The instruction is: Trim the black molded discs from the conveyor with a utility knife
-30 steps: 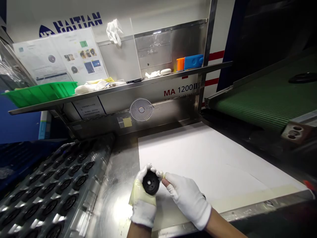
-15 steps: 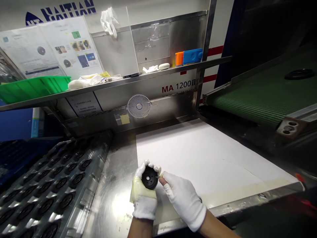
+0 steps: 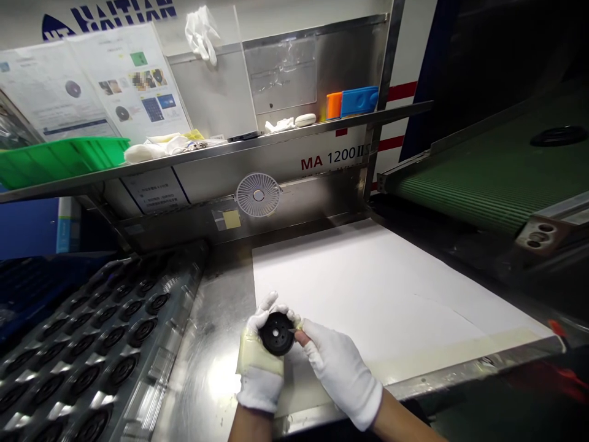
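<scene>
A steel rack (image 3: 162, 347) is holding rows of black discs (image 3: 123, 370) in round recesses, left of the hands. A green tray (image 3: 64, 153) is sitting on the shelf (image 3: 294, 136) overhead, its contents hidden from this angle. A green conveyor (image 3: 473, 184) is bearing a single dark part (image 3: 558, 135) at far right.

The left hand (image 3: 260, 362), in a white glove stained yellowish, is curling around a black disc (image 3: 277, 333), fingers wrapping its rim. The right hand (image 3: 340, 374), also gloved, is angling in from the right, its fingertips (image 3: 299, 336) pressing together and pinching the disc's edge. The disc is sitting face up in the left hand, over the steel bench (image 3: 207, 368), just beside a white sheet (image 3: 368, 288).
</scene>
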Demonstrator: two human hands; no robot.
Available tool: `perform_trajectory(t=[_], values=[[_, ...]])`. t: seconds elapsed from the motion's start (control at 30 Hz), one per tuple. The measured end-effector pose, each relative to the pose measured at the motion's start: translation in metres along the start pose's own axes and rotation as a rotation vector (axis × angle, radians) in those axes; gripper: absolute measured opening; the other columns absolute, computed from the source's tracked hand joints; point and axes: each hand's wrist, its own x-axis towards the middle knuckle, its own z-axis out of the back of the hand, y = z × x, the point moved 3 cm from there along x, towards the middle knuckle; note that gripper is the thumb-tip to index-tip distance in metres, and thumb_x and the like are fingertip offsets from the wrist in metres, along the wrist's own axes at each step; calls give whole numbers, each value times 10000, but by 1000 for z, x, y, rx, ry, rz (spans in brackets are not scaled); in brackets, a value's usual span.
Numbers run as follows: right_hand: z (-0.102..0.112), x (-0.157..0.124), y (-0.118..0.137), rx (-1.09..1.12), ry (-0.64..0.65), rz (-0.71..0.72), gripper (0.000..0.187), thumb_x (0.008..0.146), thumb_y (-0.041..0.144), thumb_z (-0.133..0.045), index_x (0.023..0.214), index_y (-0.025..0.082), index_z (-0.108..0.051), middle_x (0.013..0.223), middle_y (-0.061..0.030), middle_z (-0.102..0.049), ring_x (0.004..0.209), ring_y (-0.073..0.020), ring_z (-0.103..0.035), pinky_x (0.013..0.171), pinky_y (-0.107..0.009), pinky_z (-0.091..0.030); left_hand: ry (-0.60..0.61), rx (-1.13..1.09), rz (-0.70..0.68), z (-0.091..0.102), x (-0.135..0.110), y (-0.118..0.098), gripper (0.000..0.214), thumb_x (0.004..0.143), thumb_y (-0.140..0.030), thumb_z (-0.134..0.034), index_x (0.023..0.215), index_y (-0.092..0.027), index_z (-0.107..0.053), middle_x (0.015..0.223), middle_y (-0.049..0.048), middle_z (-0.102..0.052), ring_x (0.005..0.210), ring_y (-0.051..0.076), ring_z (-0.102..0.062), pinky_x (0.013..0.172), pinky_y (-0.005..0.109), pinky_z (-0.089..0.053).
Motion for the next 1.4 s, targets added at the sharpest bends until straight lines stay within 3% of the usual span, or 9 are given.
perform_trajectory(t=[0.2,0.4,0.53,0.67,0.93,1.03,1.13,1.23,1.4], values=[[-8,-3,0,-182,-21,-39,235,925,300,-347,760,228,-498,669,25,-597,583,-153,-543,517,-258,-250,-18,-111,29,-1,11,4,44,711,-169,-600,750,-158,-584,629,-2,-526,603,124,-532,609,273,-467],[-20,-9,8,-163,-22,-25,297,945,368,-295,799,240,-520,700,17,-614,592,-162,-551,524,-270,-249,-149,-199,-59,0,13,7,59,716,-139,-609,745,-174,-571,664,-16,-550,618,92,-546,692,264,-493],[-17,-7,5,-115,-29,13,291,950,359,-290,835,241,-530,757,13,-630,646,-167,-567,550,-265,-274,-33,-84,-10,3,7,6,269,728,-188,-558,995,-180,-589,922,77,-608,870,208,-586,792,393,-487],[-12,-5,-3,-132,-30,-34,251,942,323,-321,832,231,-526,748,11,-626,647,-164,-563,540,-258,-268,58,-65,22,7,8,5,243,715,-188,-528,942,-147,-605,733,58,-580,724,186,-577,684,343,-491],[-23,-10,5,-176,-35,-46,248,943,330,-325,828,235,-524,729,14,-620,635,-161,-568,543,-267,-262,-122,-212,-19,6,20,11,42,726,-149,-601,715,-169,-566,627,-25,-536,607,83,-534,680,241,-482],[-22,-10,6,-201,-30,-30,276,944,334,-320,786,230,-521,695,17,-611,600,-159,-557,528,-276,-246,-102,-189,-69,6,15,11,112,735,-147,-566,838,-181,-593,787,16,-602,764,130,-583,787,302,-483],[-17,-7,1,-174,-39,-26,236,941,315,-340,826,232,-529,738,17,-622,637,-157,-565,542,-268,-263,-18,-101,9,9,10,11,305,724,-177,-529,1025,-169,-574,936,101,-605,902,252,-580,772,423,-488],[-13,-6,-6,-186,-43,-75,216,935,302,-363,812,225,-522,722,21,-614,626,-153,-558,534,-263,-259,9,-102,34,10,12,10,250,714,-166,-535,958,-142,-588,750,68,-582,734,208,-583,674,366,-498],[-20,-9,-4,-186,-55,-78,203,931,296,-376,795,237,-516,691,32,-600,614,-152,-554,542,-267,-252,-130,-180,-1,9,21,13,41,722,-149,-599,755,-148,-574,622,6,-526,596,122,-531,600,271,-479]])
